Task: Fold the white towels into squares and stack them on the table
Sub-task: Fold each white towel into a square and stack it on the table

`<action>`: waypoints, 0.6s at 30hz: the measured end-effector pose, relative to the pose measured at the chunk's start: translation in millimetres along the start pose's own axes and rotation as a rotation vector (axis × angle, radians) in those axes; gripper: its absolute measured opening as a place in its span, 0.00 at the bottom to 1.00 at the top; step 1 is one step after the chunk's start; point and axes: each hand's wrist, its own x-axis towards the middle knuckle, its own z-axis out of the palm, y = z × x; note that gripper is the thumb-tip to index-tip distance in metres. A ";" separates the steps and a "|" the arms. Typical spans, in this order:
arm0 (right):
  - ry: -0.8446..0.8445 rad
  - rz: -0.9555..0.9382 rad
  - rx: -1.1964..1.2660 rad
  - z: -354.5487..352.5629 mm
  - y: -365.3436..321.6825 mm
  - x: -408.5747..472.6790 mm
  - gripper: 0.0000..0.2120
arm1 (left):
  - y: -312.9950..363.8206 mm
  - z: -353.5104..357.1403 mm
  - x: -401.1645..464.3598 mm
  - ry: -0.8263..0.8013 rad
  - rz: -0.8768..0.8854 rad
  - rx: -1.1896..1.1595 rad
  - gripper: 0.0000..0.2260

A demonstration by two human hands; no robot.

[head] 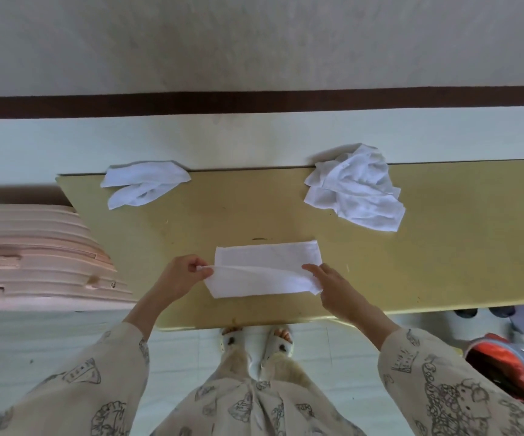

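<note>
Hands pinch the half-folded towel [267,269] between them: left [180,276], right [328,283].

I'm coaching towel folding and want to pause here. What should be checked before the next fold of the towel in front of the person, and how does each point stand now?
1. Left hand grips the left end of the towel being folded: ok, thumb and fingers pinch the raised layer.
2. Right hand grips the right end: ok, it pinches the right corner, forefinger straight.
3. Edges lined up: not ok, the raised layer sits askew over the bottom layer.
4. Towel wholly on the table: ok.
5. Room to fold: ok, the crumpled towel and the loosely folded towel lie apart at the far edge.
6. Finished stack started: cannot tell; none is visible.
</note>
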 end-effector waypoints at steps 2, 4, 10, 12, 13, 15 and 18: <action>0.035 -0.090 -0.122 1.5 5.9 -0.7 0.33 | 1.1 0.4 0.9 0.006 0.003 -0.020 0.03; 0.087 -0.124 -0.159 2.9 8.4 -0.6 0.30 | 1.0 0.8 1.2 0.003 -0.004 -0.034 0.03; 0.159 -0.015 0.112 0.0 0.2 0.7 0.10 | -6.7 4.2 1.0 -0.003 -0.048 -0.095 0.02; 0.155 0.115 0.288 -2.0 -1.2 2.4 0.09 | -7.6 6.8 0.7 -0.007 -0.063 -0.142 0.03; 0.160 0.170 0.351 -3.0 -0.6 3.7 0.08 | -7.5 8.5 1.0 -0.013 -0.069 -0.162 0.03; 0.152 0.234 0.386 -4.2 3.4 7.3 0.13 | -8.2 12.5 3.9 -0.035 -0.086 -0.184 0.03; 0.111 0.279 0.405 -5.6 10.5 17.0 0.14 | -12.6 18.2 16.2 -0.061 -0.117 -0.190 0.03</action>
